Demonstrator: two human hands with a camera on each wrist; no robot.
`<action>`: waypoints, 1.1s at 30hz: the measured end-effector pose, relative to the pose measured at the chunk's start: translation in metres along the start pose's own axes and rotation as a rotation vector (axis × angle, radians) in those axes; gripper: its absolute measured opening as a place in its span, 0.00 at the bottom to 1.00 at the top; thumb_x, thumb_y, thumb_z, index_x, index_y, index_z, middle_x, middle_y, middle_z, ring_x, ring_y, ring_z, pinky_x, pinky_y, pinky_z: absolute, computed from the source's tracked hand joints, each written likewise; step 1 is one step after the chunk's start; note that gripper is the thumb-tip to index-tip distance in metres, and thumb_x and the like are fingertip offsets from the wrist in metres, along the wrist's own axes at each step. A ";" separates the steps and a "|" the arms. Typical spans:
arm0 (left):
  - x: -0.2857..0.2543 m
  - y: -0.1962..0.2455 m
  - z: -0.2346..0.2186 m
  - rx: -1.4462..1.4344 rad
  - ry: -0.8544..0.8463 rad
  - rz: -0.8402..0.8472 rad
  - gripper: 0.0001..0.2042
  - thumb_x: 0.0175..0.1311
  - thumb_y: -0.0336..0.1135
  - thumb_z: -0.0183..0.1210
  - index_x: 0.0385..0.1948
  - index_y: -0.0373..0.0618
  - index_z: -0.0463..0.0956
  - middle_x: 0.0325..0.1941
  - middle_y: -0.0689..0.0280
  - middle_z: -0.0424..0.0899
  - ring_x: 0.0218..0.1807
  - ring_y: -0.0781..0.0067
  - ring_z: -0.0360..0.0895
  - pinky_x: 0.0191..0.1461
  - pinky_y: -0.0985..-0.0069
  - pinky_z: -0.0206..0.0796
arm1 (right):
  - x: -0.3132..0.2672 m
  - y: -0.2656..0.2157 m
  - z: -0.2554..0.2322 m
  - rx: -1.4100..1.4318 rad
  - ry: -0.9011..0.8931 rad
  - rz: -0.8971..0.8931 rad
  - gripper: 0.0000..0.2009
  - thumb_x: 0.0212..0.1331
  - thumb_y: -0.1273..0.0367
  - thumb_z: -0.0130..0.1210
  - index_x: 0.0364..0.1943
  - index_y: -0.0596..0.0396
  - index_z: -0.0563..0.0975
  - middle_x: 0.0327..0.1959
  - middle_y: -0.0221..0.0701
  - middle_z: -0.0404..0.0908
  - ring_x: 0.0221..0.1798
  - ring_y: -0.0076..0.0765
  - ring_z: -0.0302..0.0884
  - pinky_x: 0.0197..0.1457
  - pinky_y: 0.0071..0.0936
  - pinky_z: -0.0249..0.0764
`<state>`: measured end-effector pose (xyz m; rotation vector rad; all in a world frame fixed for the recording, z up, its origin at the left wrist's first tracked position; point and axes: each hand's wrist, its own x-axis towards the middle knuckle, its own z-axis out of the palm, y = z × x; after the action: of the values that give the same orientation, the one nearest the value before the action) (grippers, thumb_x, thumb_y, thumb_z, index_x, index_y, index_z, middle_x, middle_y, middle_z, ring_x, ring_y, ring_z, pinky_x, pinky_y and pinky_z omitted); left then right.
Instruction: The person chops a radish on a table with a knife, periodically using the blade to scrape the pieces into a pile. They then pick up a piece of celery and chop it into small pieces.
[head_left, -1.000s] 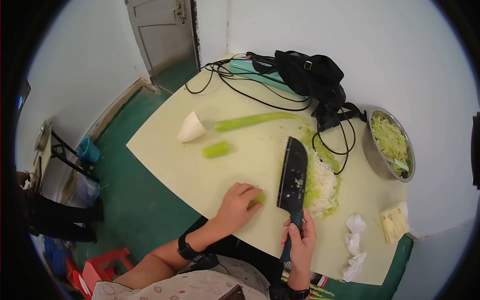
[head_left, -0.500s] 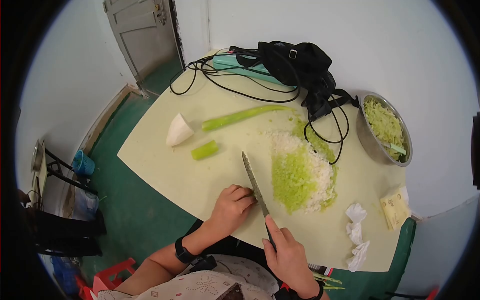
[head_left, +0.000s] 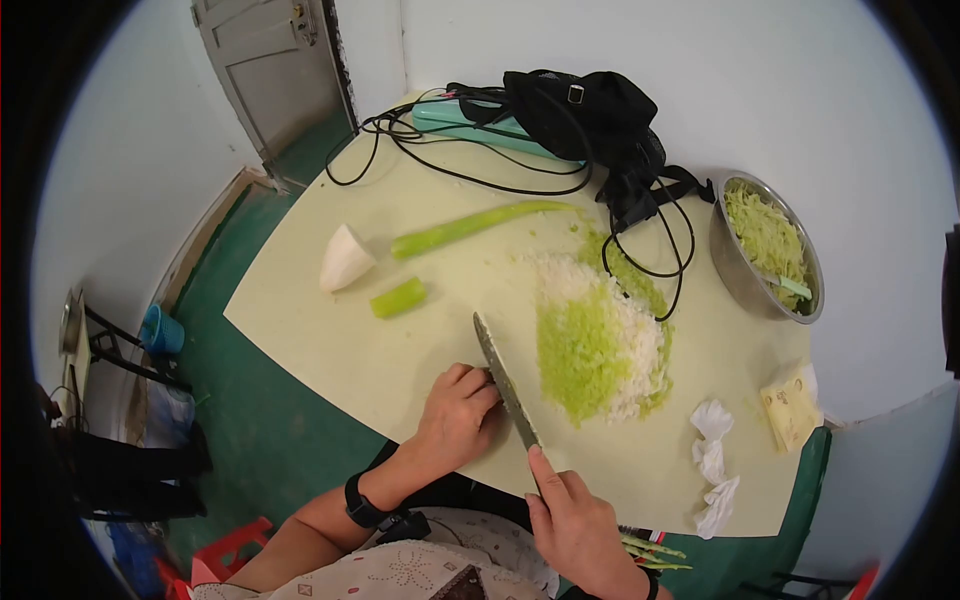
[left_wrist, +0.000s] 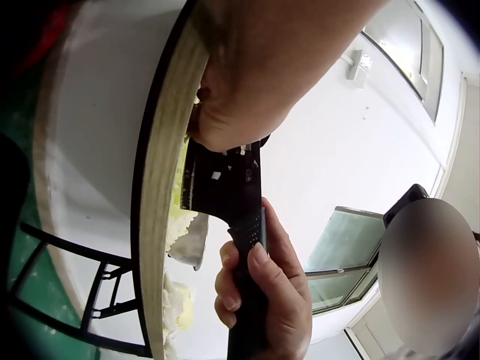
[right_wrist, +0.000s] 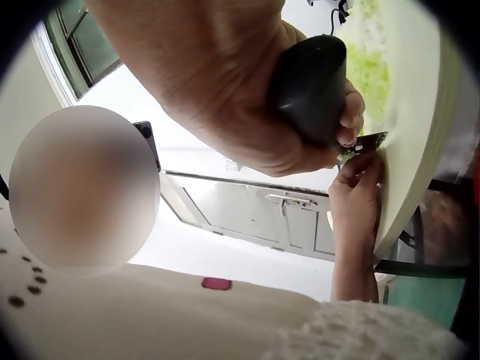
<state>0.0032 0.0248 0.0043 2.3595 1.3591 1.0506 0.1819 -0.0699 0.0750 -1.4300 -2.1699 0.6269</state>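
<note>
In the head view my right hand (head_left: 580, 530) grips the dark handle of a black-bladed kitchen knife (head_left: 507, 388), its edge down at the table. My left hand (head_left: 455, 412) lies left of the blade, fingers bent and knuckles close to it. Those fingers hold a short green vegetable chunk, hidden now under the hand. Right of the blade spreads a heap of chopped green and white vegetable (head_left: 578, 355). Beyond the left hand lie a short green stem piece (head_left: 398, 298), a long green stalk (head_left: 470, 232) and a white cone-shaped vegetable chunk (head_left: 346, 262). White bits cling to the blade (left_wrist: 225, 180).
A steel bowl (head_left: 738, 278) of shredded green vegetable stands at the table's right. Black bag (head_left: 600, 120) and looped cables (head_left: 480, 188) lie at the back, cables reaching the heap. Crumpled tissues (head_left: 710, 460) and a yellow packet (head_left: 790, 408) are at the right edge.
The knife, earlier held flat over the heap, has swung left and turned edge down beside the left hand. The green chunk seen under the left fingers has gone out of sight.
</note>
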 end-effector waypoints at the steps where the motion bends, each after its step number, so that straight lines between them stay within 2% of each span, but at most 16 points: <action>1: 0.000 0.000 0.000 0.009 0.011 0.006 0.10 0.38 0.22 0.61 0.27 0.38 0.79 0.33 0.62 0.77 0.38 0.60 0.71 0.42 0.68 0.65 | -0.001 0.001 -0.001 0.017 -0.006 0.002 0.26 0.64 0.72 0.49 0.67 0.55 0.59 0.29 0.41 0.70 0.20 0.41 0.66 0.22 0.33 0.67; 7: 0.001 -0.001 0.001 0.014 -0.016 0.003 0.10 0.38 0.22 0.61 0.27 0.38 0.79 0.34 0.62 0.77 0.38 0.60 0.71 0.41 0.69 0.65 | 0.004 -0.001 -0.005 -0.028 -0.041 -0.006 0.26 0.64 0.73 0.49 0.67 0.56 0.60 0.28 0.40 0.70 0.17 0.39 0.64 0.19 0.30 0.65; 10: 0.002 0.001 -0.001 0.014 -0.032 -0.001 0.11 0.38 0.21 0.61 0.28 0.38 0.79 0.33 0.62 0.77 0.38 0.60 0.71 0.41 0.69 0.64 | 0.018 -0.001 -0.005 -0.091 -0.126 0.060 0.28 0.57 0.72 0.54 0.64 0.55 0.63 0.29 0.37 0.73 0.22 0.43 0.73 0.23 0.35 0.73; 13: 0.003 0.001 0.001 -0.022 0.054 0.027 0.12 0.37 0.20 0.60 0.28 0.38 0.79 0.33 0.62 0.77 0.37 0.60 0.71 0.40 0.69 0.64 | 0.024 -0.001 -0.002 -0.065 -0.050 0.050 0.28 0.57 0.72 0.54 0.65 0.55 0.63 0.29 0.36 0.72 0.21 0.42 0.72 0.21 0.34 0.72; 16: 0.001 0.000 0.000 -0.030 0.027 0.008 0.12 0.36 0.19 0.60 0.28 0.38 0.79 0.32 0.62 0.77 0.36 0.60 0.71 0.39 0.69 0.64 | 0.017 -0.004 -0.003 -0.095 -0.092 0.053 0.28 0.58 0.72 0.54 0.64 0.56 0.63 0.28 0.36 0.72 0.20 0.43 0.72 0.22 0.35 0.73; 19: 0.000 -0.003 0.002 -0.024 0.012 0.005 0.12 0.36 0.20 0.60 0.28 0.38 0.80 0.32 0.62 0.77 0.37 0.61 0.71 0.39 0.69 0.64 | 0.004 -0.002 -0.002 -0.084 -0.031 -0.008 0.26 0.63 0.73 0.49 0.67 0.56 0.60 0.26 0.39 0.70 0.15 0.37 0.62 0.17 0.29 0.64; 22: 0.001 -0.002 0.001 -0.022 0.009 -0.003 0.12 0.37 0.20 0.61 0.28 0.38 0.80 0.32 0.62 0.77 0.37 0.61 0.72 0.39 0.69 0.64 | 0.004 -0.002 -0.002 -0.069 0.018 -0.036 0.26 0.63 0.74 0.49 0.66 0.56 0.61 0.24 0.38 0.69 0.14 0.35 0.61 0.16 0.28 0.62; 25: 0.003 0.000 0.000 -0.015 0.021 0.005 0.12 0.36 0.20 0.61 0.28 0.37 0.80 0.32 0.62 0.77 0.36 0.61 0.72 0.40 0.70 0.65 | 0.018 -0.003 -0.008 -0.043 -0.117 0.064 0.27 0.58 0.72 0.54 0.64 0.56 0.64 0.27 0.36 0.72 0.20 0.43 0.72 0.22 0.35 0.73; 31: 0.000 -0.002 0.002 -0.055 0.092 -0.007 0.13 0.35 0.19 0.61 0.29 0.37 0.79 0.31 0.62 0.78 0.35 0.60 0.72 0.39 0.69 0.66 | 0.022 -0.002 -0.006 -0.012 -0.087 0.070 0.27 0.58 0.72 0.54 0.64 0.55 0.64 0.26 0.35 0.72 0.20 0.42 0.72 0.22 0.34 0.72; 33: -0.002 -0.004 0.003 -0.044 0.064 -0.011 0.14 0.34 0.19 0.61 0.29 0.38 0.80 0.32 0.62 0.78 0.35 0.60 0.72 0.38 0.69 0.66 | 0.011 -0.004 -0.004 -0.053 -0.054 0.008 0.26 0.61 0.73 0.51 0.65 0.56 0.62 0.25 0.37 0.70 0.16 0.37 0.65 0.18 0.28 0.66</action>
<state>0.0016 0.0254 -0.0011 2.3031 1.3548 1.1496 0.1780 -0.0601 0.0821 -1.4650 -2.2389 0.6222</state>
